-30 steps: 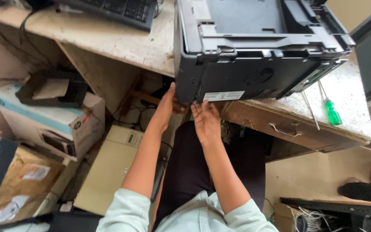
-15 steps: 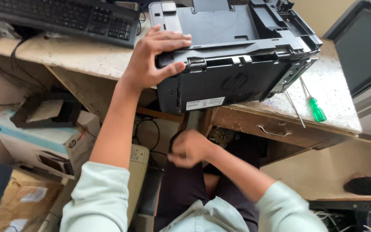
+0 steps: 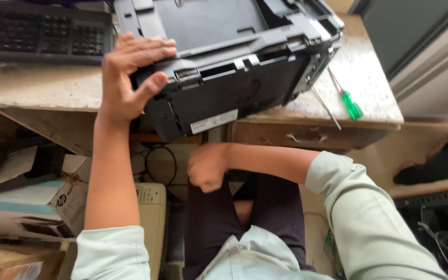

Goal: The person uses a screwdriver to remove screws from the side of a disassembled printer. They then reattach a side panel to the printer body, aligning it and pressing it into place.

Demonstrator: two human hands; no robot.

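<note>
A dark grey printer (image 3: 224, 62) sits on a worn desk (image 3: 42, 91) with its front overhanging the edge and its top open. My left hand (image 3: 128, 78) grips the printer's front left corner, fingers over the top and thumb on the front face. Below the desk edge, above my lap, my right hand (image 3: 207, 167) is curled into a fist and is not touching the printer. Whether it holds anything small is hidden.
A black keyboard (image 3: 37, 33) lies left of the printer. A green-handled screwdriver (image 3: 349, 103) and a thin metal tool (image 3: 325, 106) lie to its right, above a drawer (image 3: 307, 136). Under the desk are a cardboard box (image 3: 32, 202), cables and a beige device (image 3: 151, 218).
Both hands were under the printer's front edge. My left hand has risen and taken hold of the front left corner; my right hand has dropped into a fist below the desk.
</note>
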